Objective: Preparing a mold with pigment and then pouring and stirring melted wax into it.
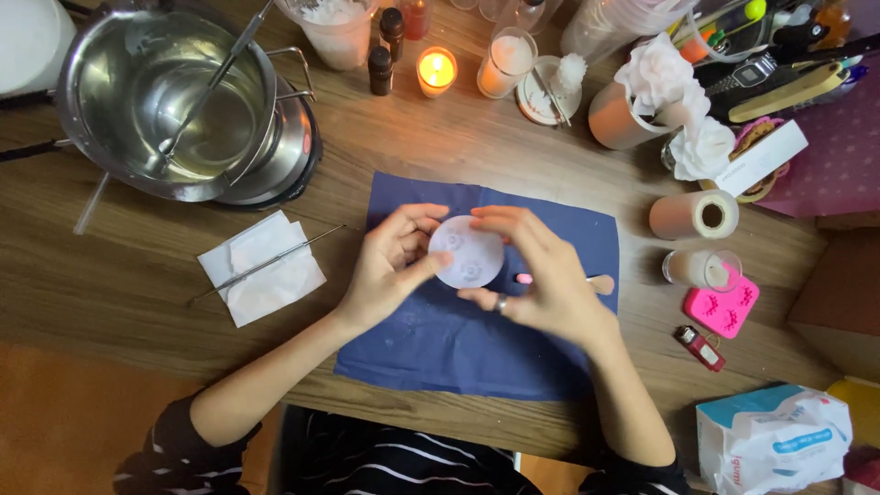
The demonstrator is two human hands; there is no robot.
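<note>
Head view — white tissue pack [775, 440] lower right, pink mould [722, 308] near

We saw a soft pack of wipes [775, 438] at the bottom right, near the table's edge. It was white and blue and a bit crumpled. Higher up on the right lay a long white box [763, 158], tilted, resting on a small basket [753, 137]. Near the top stood two little dark bottles [386, 46] with dark labels, just left of a lit candle [436, 71]. We saw no signs and no screens.
</note>
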